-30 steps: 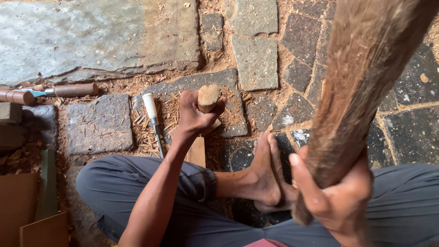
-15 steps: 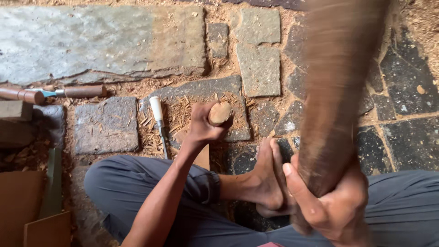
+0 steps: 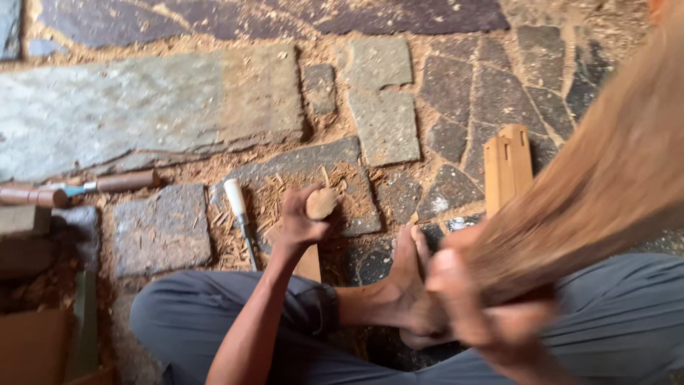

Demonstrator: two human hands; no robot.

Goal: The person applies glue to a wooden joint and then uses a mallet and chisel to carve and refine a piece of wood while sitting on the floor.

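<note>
Nearest the camera, the right hand [image 3: 491,321] is closed tight around the narrow end of a big wooden club [image 3: 591,207], whose long axis runs up and to the right, thick end far out past the frame's edge; both are blurred, so the fingers are hard to make out. Just beyond, a bare foot [image 3: 407,274] rests on the stone floor [image 3: 164,121] between the crossed legs. The left hand [image 3: 299,221] is wrapped around a wooden-handled chisel [image 3: 320,203], standing nearly upright with its rounded butt up; its blade is hidden behind the hand and a small wood block [image 3: 308,262]. A white-handled tool [image 3: 239,214] lies just left, pointing toward the person. Farther off stands a slotted wooden piece [image 3: 507,167].
</note>
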